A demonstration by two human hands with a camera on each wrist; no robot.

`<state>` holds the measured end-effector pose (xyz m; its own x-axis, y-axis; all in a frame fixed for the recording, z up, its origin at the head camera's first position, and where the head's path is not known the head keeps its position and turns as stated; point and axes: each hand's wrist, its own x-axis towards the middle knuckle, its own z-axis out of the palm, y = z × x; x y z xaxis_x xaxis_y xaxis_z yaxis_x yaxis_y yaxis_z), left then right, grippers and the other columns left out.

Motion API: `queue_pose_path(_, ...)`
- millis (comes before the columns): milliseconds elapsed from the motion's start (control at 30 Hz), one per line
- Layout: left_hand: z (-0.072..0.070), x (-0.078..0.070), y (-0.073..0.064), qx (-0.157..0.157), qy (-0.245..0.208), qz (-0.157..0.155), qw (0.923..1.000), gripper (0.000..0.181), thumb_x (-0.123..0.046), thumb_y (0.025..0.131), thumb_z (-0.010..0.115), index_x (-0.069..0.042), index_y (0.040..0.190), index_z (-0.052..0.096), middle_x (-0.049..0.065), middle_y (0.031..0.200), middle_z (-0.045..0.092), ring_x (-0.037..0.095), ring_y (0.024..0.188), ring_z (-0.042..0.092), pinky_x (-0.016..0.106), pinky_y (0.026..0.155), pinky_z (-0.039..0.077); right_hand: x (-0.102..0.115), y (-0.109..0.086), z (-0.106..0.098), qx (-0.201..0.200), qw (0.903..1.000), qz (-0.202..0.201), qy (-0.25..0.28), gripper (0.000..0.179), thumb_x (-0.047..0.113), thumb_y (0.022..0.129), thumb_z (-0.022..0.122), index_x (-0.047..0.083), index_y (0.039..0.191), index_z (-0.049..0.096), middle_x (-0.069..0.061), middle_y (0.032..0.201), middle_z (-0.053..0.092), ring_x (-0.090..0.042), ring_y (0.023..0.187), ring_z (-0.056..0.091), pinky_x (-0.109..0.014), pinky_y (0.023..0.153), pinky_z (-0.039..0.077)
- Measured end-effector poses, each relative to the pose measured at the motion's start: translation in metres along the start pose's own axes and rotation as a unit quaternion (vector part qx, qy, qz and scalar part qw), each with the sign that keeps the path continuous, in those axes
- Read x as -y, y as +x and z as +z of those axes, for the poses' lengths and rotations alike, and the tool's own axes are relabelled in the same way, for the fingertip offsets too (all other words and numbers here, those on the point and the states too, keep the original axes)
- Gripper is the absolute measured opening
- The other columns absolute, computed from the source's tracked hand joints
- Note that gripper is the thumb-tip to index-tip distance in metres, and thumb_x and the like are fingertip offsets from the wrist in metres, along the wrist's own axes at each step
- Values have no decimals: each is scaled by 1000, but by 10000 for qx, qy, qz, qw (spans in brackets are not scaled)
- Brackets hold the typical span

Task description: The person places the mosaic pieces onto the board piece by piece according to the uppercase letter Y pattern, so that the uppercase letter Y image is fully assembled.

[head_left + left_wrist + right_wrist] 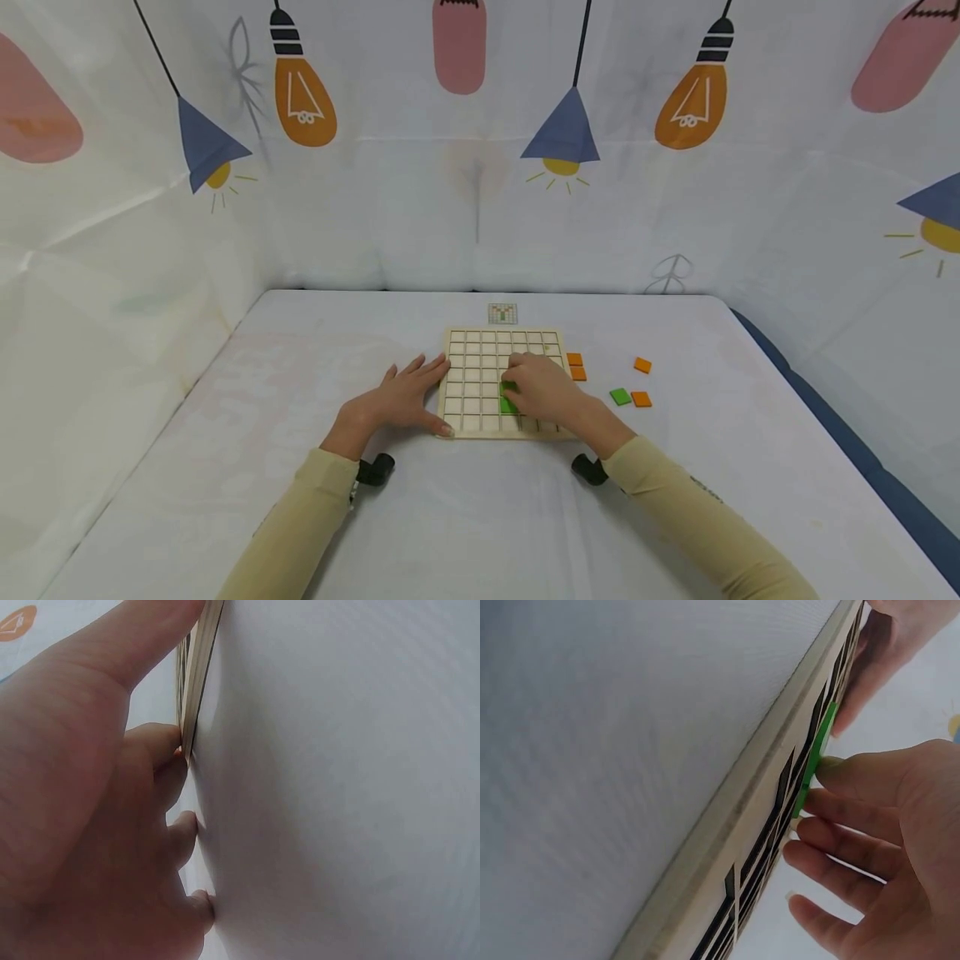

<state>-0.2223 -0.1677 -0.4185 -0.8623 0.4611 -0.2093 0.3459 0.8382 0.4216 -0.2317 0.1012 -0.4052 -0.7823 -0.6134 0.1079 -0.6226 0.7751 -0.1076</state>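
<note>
A wooden grid board [468,392] lies flat on the white table. My left hand [397,398] steadies its left side, fingers spread at the edge and thumb on the near left corner. Over the board's middle, my right hand [547,387] holds a green tile [510,386] between thumb and index finger, down at the grid. Just nearer to me another green tile [507,406] sits in the grid. In the right wrist view, green [816,757] shows under the thumb tip, with the other fingers loosely bent. The right hand hides part of the board.
Two orange tiles [578,374] lie at the board's right edge. Farther right are a loose orange tile [642,365], a green tile [620,397] and another orange tile [641,399]. A small pattern card [502,313] lies behind the board. A lamp-print curtain [420,208] hangs behind.
</note>
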Motion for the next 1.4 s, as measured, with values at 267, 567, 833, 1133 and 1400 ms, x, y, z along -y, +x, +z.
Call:
queue_pose_path(267, -1, 0, 1, -23, 22, 28, 10000, 118, -64, 72, 79, -19, 161, 16, -2, 169, 11, 34, 157, 4, 69, 119, 4, -1, -1, 0, -47, 9999, 4, -102, 17, 23, 92, 71, 13, 104, 77, 1, 94, 64, -12, 81, 55, -31, 75, 50)
queue_pose_path(567, -1, 0, 4, -12, 36, 61, 10000, 117, -62, 73, 80, -18, 161, 16, -1, 169, 10, 33, 157, 3, 70, 119, 4, -3, -3, -2, -33, 10000, -17, -26, 17, 21, 93, 70, 13, 106, 77, 1, 94, 63, -11, 79, 52, -28, 73, 48)
queue_pose_path(833, -2, -1, 3, 24, 30, 24, 10000, 118, -62, 73, 80, -18, 161, 15, -1, 169, 10, 34, 157, 3, 69, 119, 3, -6, -4, 0, 62, 9998, 39, 179, 19, 15, 92, 68, 14, 109, 76, 3, 95, 62, -10, 79, 49, -25, 73, 47)
queue_pose_path(1133, -2, -1, 1, 24, 5, -13, 10000, 118, -61, 73, 81, -18, 161, 16, 0, 169, 11, 35, 157, 4, 70, 119, 3, -9, -10, 2, 45, 9991, -268, 339, 18, 12, 93, 67, 13, 108, 76, 2, 97, 63, -11, 82, 50, -28, 76, 48)
queue_pose_path(1400, -1, 1, 0, -51, 16, 113, 9999, 118, -60, 72, 81, -15, 161, 17, 4, 169, 13, 38, 156, 5, 72, 117, 5, -14, -21, -3, -110, 9964, -554, 632, 21, 7, 92, 66, 11, 110, 77, -1, 99, 66, -12, 85, 55, -27, 76, 51)
